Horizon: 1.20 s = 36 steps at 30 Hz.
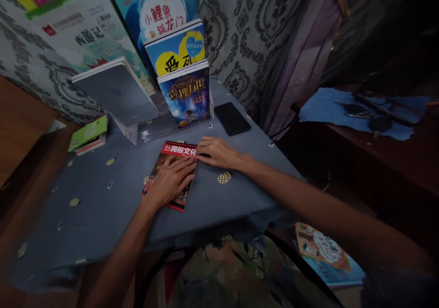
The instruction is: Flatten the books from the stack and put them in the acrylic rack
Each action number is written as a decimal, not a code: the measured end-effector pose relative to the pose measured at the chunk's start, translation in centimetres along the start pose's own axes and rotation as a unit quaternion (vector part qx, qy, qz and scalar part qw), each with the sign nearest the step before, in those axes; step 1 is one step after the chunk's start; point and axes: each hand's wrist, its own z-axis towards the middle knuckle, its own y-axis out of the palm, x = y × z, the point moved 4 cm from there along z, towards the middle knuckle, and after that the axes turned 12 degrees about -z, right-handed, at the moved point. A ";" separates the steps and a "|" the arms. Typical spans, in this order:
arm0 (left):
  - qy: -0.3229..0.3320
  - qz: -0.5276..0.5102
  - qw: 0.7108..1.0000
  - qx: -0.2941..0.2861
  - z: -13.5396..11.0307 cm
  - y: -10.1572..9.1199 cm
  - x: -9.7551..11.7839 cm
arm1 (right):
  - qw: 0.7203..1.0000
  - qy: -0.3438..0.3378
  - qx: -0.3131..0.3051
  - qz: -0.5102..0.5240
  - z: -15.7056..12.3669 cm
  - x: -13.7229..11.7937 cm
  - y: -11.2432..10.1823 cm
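A thin book (180,150) with a red title band and a dark picture cover lies closed on the cloth-covered table, slightly turned. My left hand (169,181) rests flat across the middle of its cover with the fingers stretched out, hiding much of the picture. At the book's upper right edge is my right hand (216,153), its fingers bent and the thumb and fingertips closed on the edge by the title band. Whether they hold only the cover or several pages cannot be made out.
Behind the book, a clear stand (132,132) holds upright books, including a dark blue one (187,95). A black phone (232,118) lies to the right. Left is a small pile with a green book (88,133). Another book (327,255) lies lower right, below the table.
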 end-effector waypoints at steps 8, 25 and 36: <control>-0.019 0.018 0.998 0.048 -4.1 1.0 2.6 | 0.999 -0.047 0.002 -0.013 -1.8 -2.9 0.1; -0.039 0.018 0.995 0.091 -6.6 1.5 3.9 | 0.992 -0.126 -0.004 -0.010 -2.1 -6.1 -0.7; -0.058 0.006 0.990 0.128 -10.5 1.3 6.2 | 0.992 -0.120 -0.023 0.011 -2.3 -5.7 -0.3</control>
